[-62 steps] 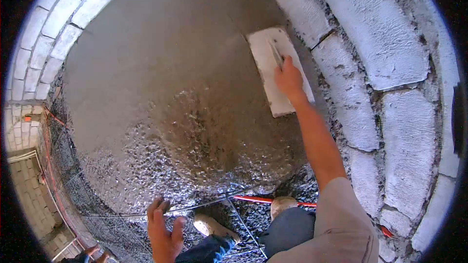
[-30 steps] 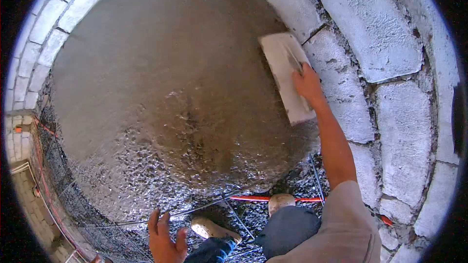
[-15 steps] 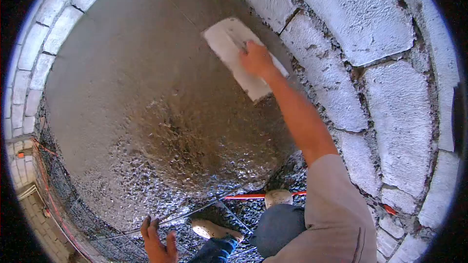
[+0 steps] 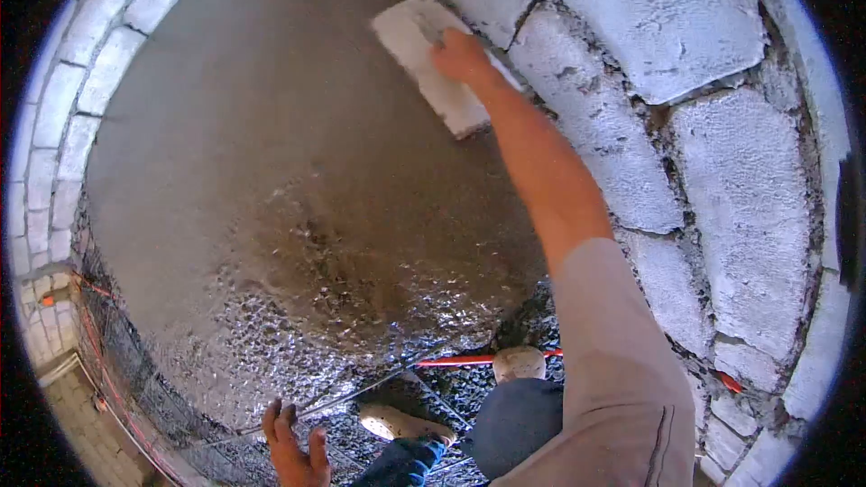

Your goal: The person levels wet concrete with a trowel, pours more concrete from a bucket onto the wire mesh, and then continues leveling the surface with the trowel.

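Observation:
My right hand (image 4: 461, 56) is wrapped round the handle of a broad, pale plastering float (image 4: 418, 34). The float lies flat on the smoothed wet concrete (image 4: 234, 99), close beside the block wall on the right. Down at the bottom, my left hand (image 4: 296, 448) hangs with its fingers apart and nothing in it. Below the smooth area the concrete turns rough and glistening, with lumps and ridges (image 4: 316, 252).
White block walls curve along the right (image 4: 740, 207) and left (image 4: 104, 68). Near my shoes (image 4: 519, 363) lie metal mesh bars (image 4: 370, 385) and a red rod (image 4: 458, 361) over gravelly ground. An orange cable (image 4: 95, 343) runs along the lower left.
My right hand and the float have slid up, farther from me, along the wall. The left hand has hardly moved.

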A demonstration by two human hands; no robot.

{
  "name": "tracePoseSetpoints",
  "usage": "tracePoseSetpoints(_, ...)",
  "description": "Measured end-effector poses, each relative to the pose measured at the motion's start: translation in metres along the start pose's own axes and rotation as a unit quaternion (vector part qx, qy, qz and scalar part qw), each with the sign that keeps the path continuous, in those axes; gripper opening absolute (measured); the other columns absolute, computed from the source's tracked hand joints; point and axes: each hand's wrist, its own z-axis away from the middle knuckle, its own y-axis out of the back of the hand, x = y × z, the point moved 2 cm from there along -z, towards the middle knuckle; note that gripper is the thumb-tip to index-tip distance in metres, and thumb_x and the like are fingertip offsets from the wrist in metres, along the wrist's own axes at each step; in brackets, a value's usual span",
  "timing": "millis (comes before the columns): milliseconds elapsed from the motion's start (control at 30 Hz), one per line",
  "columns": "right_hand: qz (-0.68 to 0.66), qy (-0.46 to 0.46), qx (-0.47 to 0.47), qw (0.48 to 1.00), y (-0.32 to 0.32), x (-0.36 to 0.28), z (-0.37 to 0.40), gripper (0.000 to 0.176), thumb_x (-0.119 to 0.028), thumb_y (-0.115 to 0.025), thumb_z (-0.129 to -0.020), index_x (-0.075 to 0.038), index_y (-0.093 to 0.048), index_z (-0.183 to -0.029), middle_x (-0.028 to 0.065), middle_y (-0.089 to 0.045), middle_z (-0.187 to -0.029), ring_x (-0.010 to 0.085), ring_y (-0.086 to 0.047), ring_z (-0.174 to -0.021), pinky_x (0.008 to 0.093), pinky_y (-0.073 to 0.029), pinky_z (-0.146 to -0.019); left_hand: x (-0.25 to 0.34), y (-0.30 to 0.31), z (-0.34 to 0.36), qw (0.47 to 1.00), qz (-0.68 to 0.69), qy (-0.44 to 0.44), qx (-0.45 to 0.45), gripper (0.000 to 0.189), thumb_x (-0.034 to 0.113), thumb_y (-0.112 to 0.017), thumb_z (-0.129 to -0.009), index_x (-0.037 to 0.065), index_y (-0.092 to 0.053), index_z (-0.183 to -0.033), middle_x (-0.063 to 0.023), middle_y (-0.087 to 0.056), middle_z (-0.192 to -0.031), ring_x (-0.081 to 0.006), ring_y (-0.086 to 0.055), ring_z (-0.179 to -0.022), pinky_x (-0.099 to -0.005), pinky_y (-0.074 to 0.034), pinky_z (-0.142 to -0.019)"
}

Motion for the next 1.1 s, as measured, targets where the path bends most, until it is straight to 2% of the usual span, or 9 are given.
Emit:
tracePoseSetpoints(67, 0.055, 0.074, 0.011, 0.996, -0.019, 0.000, -0.007, 0.038, -0.031, -0.052, -0.085, 0.003, -0.054, -0.102, 0.0257, -0.061, -0.099, 0.0414, -0.058, -0.094, 0.0468, -0.046, -0.083, -0.010, -0.009, 0.003, 1.000, -0.017, 0.003, -0.005, 0.042, 0.007, -0.057, -0.087, -0.003, -0.044, -0.126, -0.0226, -0.041, -0.129, -0.0311, -0.056, -0.100, -0.0375, -0.047, -0.082)
tracePoseSetpoints(300, -0.039, 0.019, -0.049, 0.998, 0.010, -0.016, 0.117, 0.042, -0.032, -0.052, -0.085, 0.004, -0.052, -0.106, 0.0284, -0.060, -0.094, 0.0431, -0.058, -0.092, 0.0474, -0.046, -0.082, -0.013, -0.003, -0.007, 0.998, 0.022, -0.053, 0.022, 0.043, 0.005, -0.054, -0.088, -0.003, -0.040, -0.128, -0.0232, -0.038, -0.131, -0.0339, -0.055, -0.105, -0.0370, -0.048, -0.083)
tracePoseSetpoints(467, -0.013, -0.034, 0.092, 0.995, 0.044, 0.027, 0.150, 0.041, -0.027, -0.056, -0.084, 0.005, -0.052, -0.107, 0.0285, -0.061, -0.086, 0.0442, -0.060, -0.085, 0.0484, -0.047, -0.074, -0.008, 0.000, -0.009, 0.999, -0.024, -0.003, -0.041, 0.044, 0.006, -0.055, -0.089, -0.001, -0.040, -0.130, -0.0232, -0.038, -0.131, -0.0347, -0.054, -0.108, -0.0386, -0.048, -0.084)
tracePoseSetpoints(533, -0.002, -0.041, 0.037, 0.998, 0.047, 0.040, 0.153, 0.042, -0.027, -0.053, -0.085, 0.006, -0.049, -0.110, 0.0302, -0.060, -0.090, 0.0450, -0.059, -0.087, 0.0496, -0.046, -0.078, -0.013, -0.006, -0.010, 0.998, 0.067, 0.021, -0.004, 0.056, 0.040, -0.057, -0.087, -0.003, -0.044, -0.121, -0.0234, -0.039, -0.130, -0.0353, -0.048, -0.113, -0.0424, -0.041, -0.092)
tracePoseSetpoints(567, 0.010, -0.046, -0.017, 0.999, 0.045, 0.046, 0.151, 0.044, -0.027, -0.051, -0.086, 0.007, -0.046, -0.113, 0.0319, -0.059, -0.093, 0.0457, -0.059, -0.089, 0.0509, -0.046, -0.081, -0.013, -0.007, -0.012, 0.997, 0.068, 0.019, -0.002, 0.056, 0.040, -0.057, -0.087, -0.003, -0.044, -0.121, -0.0234, -0.039, -0.130, -0.0353, -0.048, -0.113, -0.0424, -0.041, -0.092)
tracePoseSetpoints(633, 0.010, -0.036, 0.019, 0.999, 0.029, 0.052, 0.144, 0.044, -0.027, -0.051, -0.086, 0.008, -0.046, -0.111, 0.0323, -0.059, -0.094, 0.0456, -0.059, -0.089, 0.0507, -0.046, -0.081, -0.009, -0.003, -0.010, 0.999, -0.008, -0.032, -0.023, 0.045, 0.007, -0.056, -0.088, 0.000, -0.040, -0.130, -0.0228, -0.038, -0.131, -0.0344, -0.053, -0.108, -0.0382, -0.047, -0.085)
tracePoseSetpoints(900, -0.045, -0.058, 0.081, 0.994, 0.007, 0.033, 0.101, 0.038, -0.030, -0.056, -0.084, 0.005, -0.052, -0.099, 0.0301, -0.059, -0.091, 0.0461, -0.058, -0.088, 0.0495, -0.045, -0.077, 0.000, -0.001, -0.008, 0.999, 0.006, -0.037, -0.013, 0.043, 0.006, -0.056, -0.088, -0.001, -0.042, -0.128, -0.0225, -0.039, -0.130, -0.0347, -0.053, -0.109, -0.0379, -0.047, -0.082)
tracePoseSetpoints(967, -0.038, 0.004, 0.066, 0.997, 0.005, 0.027, 0.090, 0.038, -0.029, -0.055, -0.084, 0.004, -0.051, -0.101, 0.0305, -0.059, -0.095, 0.0457, -0.057, -0.093, 0.0497, -0.044, -0.080, 0.001, -0.003, -0.005, 0.995, 0.088, 0.054, -0.005, 0.056, 0.039, -0.057, -0.088, -0.003, -0.044, -0.122, -0.0231, -0.038, -0.131, -0.0345, -0.048, -0.111, -0.0410, -0.042, -0.089)
tracePoseSetpoints(1100, -0.055, -0.010, -0.007, 0.998, 0.006, -0.005, 0.089, 0.038, -0.029, -0.055, -0.084, 0.004, -0.051, -0.102, 0.0307, -0.058, -0.098, 0.0448, -0.056, -0.096, 0.0493, -0.044, -0.082, 0.005, -0.006, -0.001, 0.996, 0.060, 0.061, 0.002, 0.053, 0.035, -0.057, -0.089, -0.003, -0.044, -0.122, -0.0229, -0.039, -0.131, -0.0345, -0.049, -0.109, -0.0404, -0.043, -0.088)
